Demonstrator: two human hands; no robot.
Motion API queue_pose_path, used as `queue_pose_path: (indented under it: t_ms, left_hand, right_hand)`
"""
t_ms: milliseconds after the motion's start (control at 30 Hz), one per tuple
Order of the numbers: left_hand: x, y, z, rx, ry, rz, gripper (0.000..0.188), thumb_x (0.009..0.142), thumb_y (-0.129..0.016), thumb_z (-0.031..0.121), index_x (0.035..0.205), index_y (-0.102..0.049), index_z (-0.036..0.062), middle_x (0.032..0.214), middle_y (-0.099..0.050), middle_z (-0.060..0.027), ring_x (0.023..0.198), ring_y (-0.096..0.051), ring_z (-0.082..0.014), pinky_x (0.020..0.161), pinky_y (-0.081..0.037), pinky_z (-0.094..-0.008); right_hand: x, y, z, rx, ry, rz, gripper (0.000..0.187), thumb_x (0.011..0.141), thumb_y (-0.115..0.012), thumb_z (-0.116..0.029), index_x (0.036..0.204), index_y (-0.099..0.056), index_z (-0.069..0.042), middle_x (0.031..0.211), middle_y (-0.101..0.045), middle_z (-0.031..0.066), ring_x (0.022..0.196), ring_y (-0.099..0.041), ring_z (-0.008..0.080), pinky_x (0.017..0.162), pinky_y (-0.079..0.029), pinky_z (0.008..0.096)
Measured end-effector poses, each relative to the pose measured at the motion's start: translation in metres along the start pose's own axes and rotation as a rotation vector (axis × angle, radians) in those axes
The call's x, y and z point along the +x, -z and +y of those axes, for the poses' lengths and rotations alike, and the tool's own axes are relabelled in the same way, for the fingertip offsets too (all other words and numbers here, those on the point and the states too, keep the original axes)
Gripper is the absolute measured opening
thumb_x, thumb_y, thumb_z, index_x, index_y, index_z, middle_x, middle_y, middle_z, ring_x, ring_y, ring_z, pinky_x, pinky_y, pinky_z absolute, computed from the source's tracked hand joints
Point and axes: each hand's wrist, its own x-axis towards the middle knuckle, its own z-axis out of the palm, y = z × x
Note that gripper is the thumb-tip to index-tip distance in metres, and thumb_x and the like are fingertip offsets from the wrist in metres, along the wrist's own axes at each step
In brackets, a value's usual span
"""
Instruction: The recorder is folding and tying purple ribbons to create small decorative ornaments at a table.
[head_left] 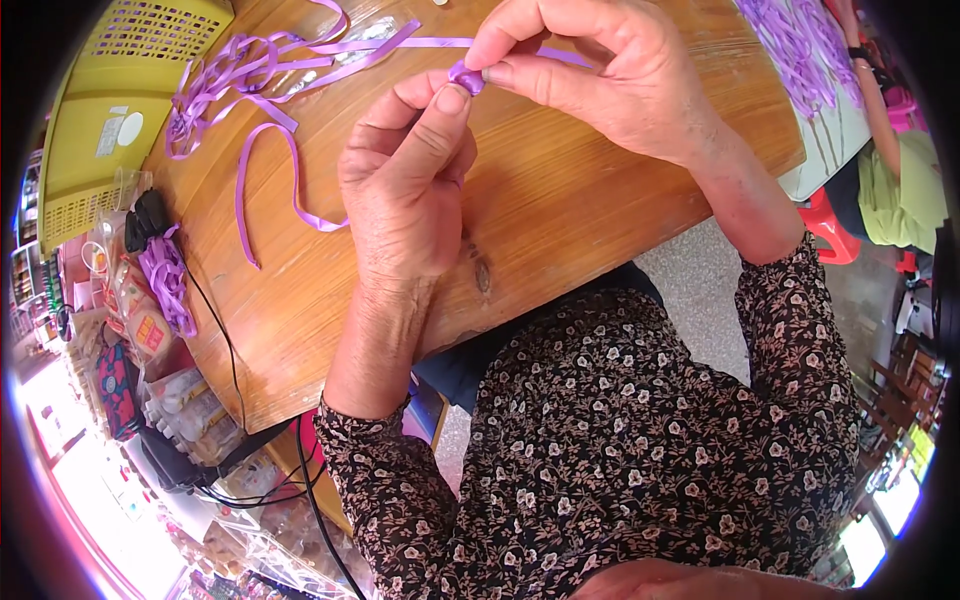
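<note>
You are holding a small folded piece of purple satin ribbon above the upper part of the wooden bench. Your left hand is pinching its lower edge between thumb and index finger, the other fingers curling in behind; your right hand is closing thumb and index finger on its upper right side. Your fingers are covering much of the fold, so you cannot tell how it is layered. A ribbon strip is showing on both sides of your right fingertips, its middle hidden behind them.

To the left, a loose purple ribbon tangle is spreading over the bench, with crinkled clear plastic lying partly beneath it. Beyond, a yellow perforated basket is standing at the edge, cut off above; its inside is staying out of sight.

Below it, another purple bundle is hanging over the bench's left side. Near it, a clear bag is holding pale items, too indistinct to name. At the upper right, a ribbon heap is lying on a pale surface, running out of view; a co-worker's arm is showing beside it.
</note>
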Motion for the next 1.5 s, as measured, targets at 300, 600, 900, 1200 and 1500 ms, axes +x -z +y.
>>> queue_pose_path:
  t_ms: [300,600,900,1200,1500]
  left_hand:
    - [-0.002,-0.001,0.003,0.035,-0.051,0.009,0.012,0.088,-0.058,0.010,0.095,-0.062,0.0000,0.066,-0.046,0.0041,0.056,-0.032,-0.0062,0.052,-0.025,-0.0221]
    - [0.001,0.003,0.001,0.064,-0.003,-0.012,0.012,0.088,-0.059,0.008,0.096,-0.062,-0.0006,0.068,-0.050,0.0025,0.056,-0.036,-0.0066,0.052,-0.029,-0.0217]
    - [0.001,0.003,0.002,-0.022,0.119,0.000,0.015,0.087,-0.058,0.008,0.101,-0.059,0.0006,0.065,-0.043,0.0052,0.055,-0.031,-0.0058,0.052,-0.026,-0.0212]
    - [0.003,0.005,0.002,0.027,0.135,0.061,0.014,0.087,-0.060,0.010,0.099,-0.059,0.0031,0.067,-0.045,0.0064,0.054,-0.032,-0.0050,0.049,-0.025,-0.0205]
    - [0.002,0.002,0.003,-0.006,0.100,0.037,0.010,0.087,-0.061,0.010,0.094,-0.059,0.0033,0.069,-0.048,0.0053,0.054,-0.031,-0.0045,0.050,-0.025,-0.0200]
  right_hand:
    - [0.001,0.001,0.006,-0.075,0.133,-0.004,0.011,0.080,-0.067,-0.002,0.091,-0.066,-0.002,0.085,-0.064,0.0083,0.079,-0.062,0.0194,0.070,-0.047,0.0260]
    - [0.003,0.004,0.009,-0.375,0.303,0.000,0.012,0.075,-0.067,0.002,0.086,-0.066,-0.004,0.085,-0.059,0.0072,0.080,-0.058,0.0224,0.068,-0.046,0.0287]
    - [0.001,-0.003,-0.002,-0.072,-0.069,0.068,0.012,0.074,-0.066,0.003,0.083,-0.063,-0.004,0.083,-0.059,0.0077,0.079,-0.059,0.0215,0.066,-0.046,0.0282]
    - [0.005,-0.007,-0.016,-0.081,-0.052,0.066,0.010,0.076,-0.065,0.002,0.084,-0.063,-0.003,0.084,-0.061,0.0082,0.079,-0.060,0.0209,0.069,-0.047,0.0272]
    - [0.003,-0.003,-0.009,0.354,-0.462,0.028,0.014,0.082,-0.066,-0.003,0.096,-0.061,-0.002,0.092,-0.063,0.0038,0.089,-0.059,0.0112,0.077,-0.046,0.0234]
